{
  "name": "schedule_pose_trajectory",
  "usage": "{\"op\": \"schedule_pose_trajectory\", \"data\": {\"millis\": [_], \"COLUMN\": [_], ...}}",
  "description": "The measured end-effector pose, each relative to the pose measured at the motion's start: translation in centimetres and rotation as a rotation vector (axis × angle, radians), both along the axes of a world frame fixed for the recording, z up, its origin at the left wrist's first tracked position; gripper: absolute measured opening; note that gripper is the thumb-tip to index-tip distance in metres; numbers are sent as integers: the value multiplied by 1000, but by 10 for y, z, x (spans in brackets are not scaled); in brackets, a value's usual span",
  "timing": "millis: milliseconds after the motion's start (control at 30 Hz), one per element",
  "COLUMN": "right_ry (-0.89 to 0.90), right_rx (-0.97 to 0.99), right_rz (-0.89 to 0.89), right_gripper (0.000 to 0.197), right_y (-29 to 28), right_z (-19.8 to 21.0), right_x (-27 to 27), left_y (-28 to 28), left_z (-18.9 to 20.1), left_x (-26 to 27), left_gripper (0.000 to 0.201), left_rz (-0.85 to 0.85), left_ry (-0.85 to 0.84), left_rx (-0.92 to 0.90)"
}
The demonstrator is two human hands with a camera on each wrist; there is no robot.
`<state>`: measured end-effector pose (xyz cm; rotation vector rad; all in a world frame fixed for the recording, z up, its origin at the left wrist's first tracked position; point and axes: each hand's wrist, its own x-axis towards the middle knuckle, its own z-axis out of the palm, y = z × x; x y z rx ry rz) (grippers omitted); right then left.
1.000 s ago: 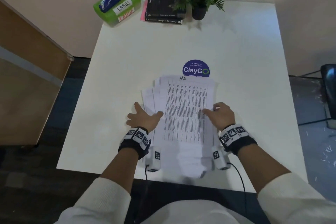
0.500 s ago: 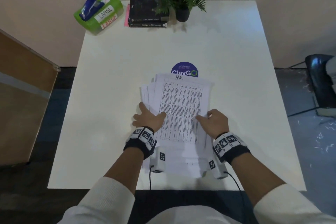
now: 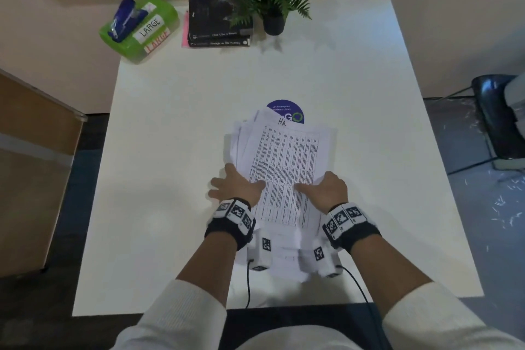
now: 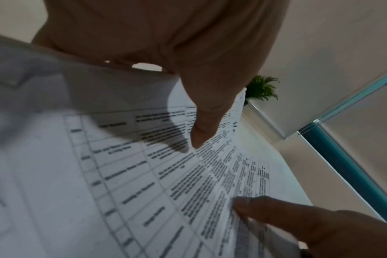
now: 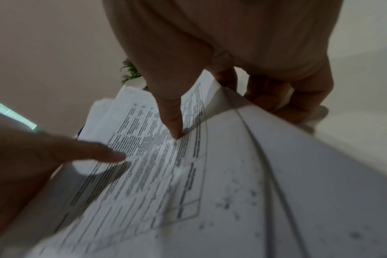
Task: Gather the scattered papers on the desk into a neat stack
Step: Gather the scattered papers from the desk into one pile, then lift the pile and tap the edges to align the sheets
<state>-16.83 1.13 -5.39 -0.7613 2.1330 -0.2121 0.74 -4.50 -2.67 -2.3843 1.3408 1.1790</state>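
A person seated at a white desk (image 3: 170, 150) holds a loose, uneven pile of printed papers (image 3: 284, 167) at the desk's near middle. The left hand (image 3: 235, 186) grips the pile's left edge, thumb on the top sheet, fingers spread beneath. The right hand (image 3: 326, 190) grips the right edge, thumb on top, fingers curled under. The pile's far end overlaps a round purple sticker (image 3: 287, 108).
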Motion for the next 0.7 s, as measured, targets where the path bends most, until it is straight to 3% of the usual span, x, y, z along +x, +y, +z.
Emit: {"op": "schedule_pose_trajectory", "data": {"millis": [200, 467, 600, 700], "right_ry": [57, -12, -56, -135], "right_rx": [-21, -113, -159, -232], "right_rz": [43, 8, 23, 18], "right_gripper": [73, 55, 48, 46], "right_y": [0, 1, 6, 11], "right_z": [3, 5, 5, 5], "right_x": [9, -9, -16, -17], "left_y": [-8, -27, -30, -28], "left_z": [-5, -10, -17, -14], "left_x": [-3, 26, 35, 34], "left_gripper": [80, 86, 56, 52], "left_rz": [26, 143, 69, -26], "left_ry": [90, 312, 422, 527], "left_rx": [-70, -37, -38, -144]}}
